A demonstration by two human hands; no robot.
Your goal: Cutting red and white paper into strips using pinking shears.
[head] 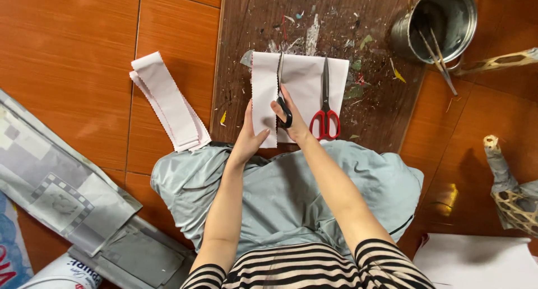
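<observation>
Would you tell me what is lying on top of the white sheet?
Red-handled scissors lie on the white sheet; the left hand presses its cut strip. The board beneath is covered.

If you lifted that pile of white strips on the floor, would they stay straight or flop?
The white strips would probably flop: they look like thin fabric with zigzag-cut edges. They seem light for their size. Loosely stacked on the smooth orange floor, they might slide apart.

Short sleeves, striped black and white, ending above the elbows at 5 and 7 o'clock. Same striped top across the chest at 6 o'clock. Light grey shorts over the lap, smooth and slightly shiny, with a small dark mark toward 3 o'clock. Forearms bare; hands (249,136) without rings or gloves.
</observation>
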